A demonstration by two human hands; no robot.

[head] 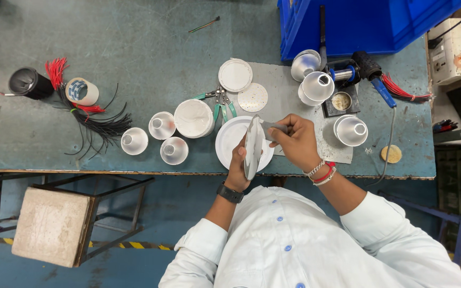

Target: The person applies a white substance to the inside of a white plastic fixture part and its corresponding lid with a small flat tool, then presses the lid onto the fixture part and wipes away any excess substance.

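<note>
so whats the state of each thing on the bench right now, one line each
left hand: gripping the round white disc, wristwatch on
round white disc: held on edge above a white plate
right hand: closed on a small grey tool at the disc
white plate: flat on the bench
three small white cups: standing apart, mouths up
green-handled pliers: lying flat
black cup: on its side
blue bin: at the bench's far edge

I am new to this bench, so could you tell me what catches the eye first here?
At the table's near edge, the left hand holds a white disc on edge while the right hand presses a grey tool against it. Left of them stand white cone-shaped cups; farther left lies a bundle of red-tipped black wires.
</note>
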